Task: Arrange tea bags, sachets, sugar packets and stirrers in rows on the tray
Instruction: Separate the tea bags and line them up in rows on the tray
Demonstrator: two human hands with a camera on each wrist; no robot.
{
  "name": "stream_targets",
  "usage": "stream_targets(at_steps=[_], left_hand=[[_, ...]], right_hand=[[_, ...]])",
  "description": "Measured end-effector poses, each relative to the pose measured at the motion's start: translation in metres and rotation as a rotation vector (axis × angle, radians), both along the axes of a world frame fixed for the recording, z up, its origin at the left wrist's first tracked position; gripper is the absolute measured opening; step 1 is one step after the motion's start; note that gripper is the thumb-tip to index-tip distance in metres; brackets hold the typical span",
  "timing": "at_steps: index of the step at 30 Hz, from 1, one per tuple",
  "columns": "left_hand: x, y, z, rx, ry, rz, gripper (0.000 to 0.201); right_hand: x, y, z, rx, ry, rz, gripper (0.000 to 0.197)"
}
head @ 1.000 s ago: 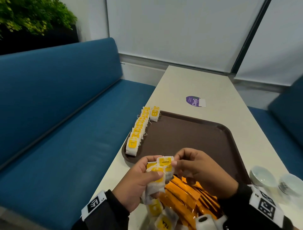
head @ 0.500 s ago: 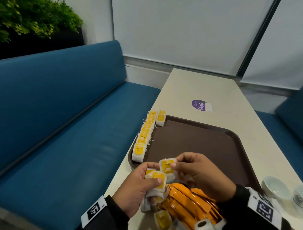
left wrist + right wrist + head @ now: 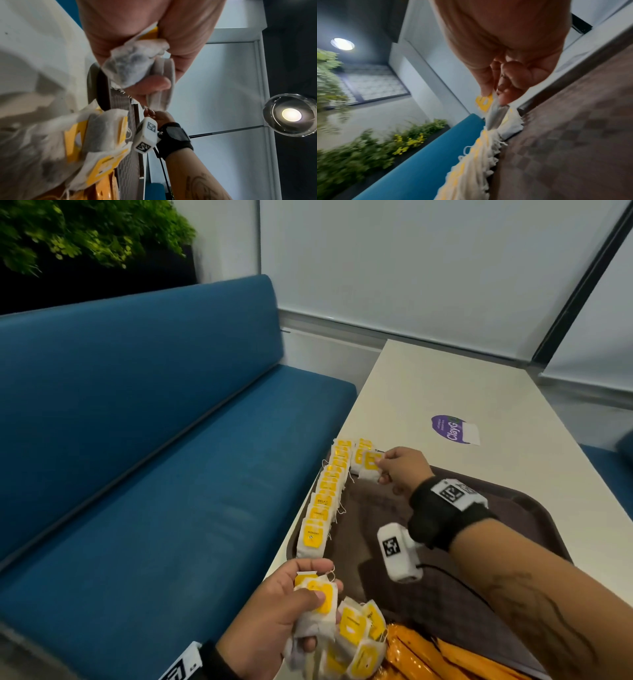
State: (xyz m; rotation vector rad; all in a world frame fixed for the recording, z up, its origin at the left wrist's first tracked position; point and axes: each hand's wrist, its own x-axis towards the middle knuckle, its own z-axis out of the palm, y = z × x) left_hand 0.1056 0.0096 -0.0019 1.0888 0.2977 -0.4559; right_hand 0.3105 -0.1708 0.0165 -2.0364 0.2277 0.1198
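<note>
While the blue bench seat (image 3: 144, 460) fills the whole side beyond the tray's long edge, the pale surface (image 3: 445, 385) runs away past the tray's far end, with a purple sticker (image 3: 454, 429) lying on it well apart from the tray. And there's the brown tray (image 3: 527, 508) itself, dark and textured, sitting flat on the surface. Along the tray's bench-side rim, a row of tea bags (image 3: 325, 494) with yellow tags stands overlapping, one leaning on the next, right up to the tray's far corner. At that far corner a second row is starting: one tea bag already sits beside the first row's end, and the right hand (image 3: 402, 469) is over it now, thumb and fingertips pinching a single tea bag (image 3: 371, 465) by its yellow tag, the bag hanging down at the tray floor; whether it touches I cannot tell. Back at the tray's near corner, the left hand (image 3: 274, 618) is closed around a bunch of tea bags (image 3: 320, 607), thumb pressed on a yellow tag, paper pouches poking out below the fingers. Just beside that hand, more loose tea bags (image 3: 356, 642) lie heaped at the tray's near end, and orange sachets (image 3: 445, 659) lie piled next to them.
</note>
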Motion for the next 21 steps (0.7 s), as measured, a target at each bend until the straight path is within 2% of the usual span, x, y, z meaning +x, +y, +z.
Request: stream_targets(at_steps=[4,8,17,21], left_hand=[[0.003,0.003,0.000,-0.008,0.010,-0.006,0.031],[0.003,0.006,-0.003,0.024,0.016,-0.017,0.034],[-0.004,0.003,-0.007,0.044,0.005,-0.061,0.039],[-0.010,-0.003,-0.001,0.030,-0.040,-0.062,0.043]], right_hand=[[0.036,0.006,-0.019,-0.124,0.052,0.014,0.029],[0.044,0.008,-0.027,-0.148,0.113,0.015,0.027],[0.030,0.008,-0.015,-0.035,0.120,-0.020,0.021],[-0.012,0.002,0.013,0.151,0.103,-0.040,0.013]])
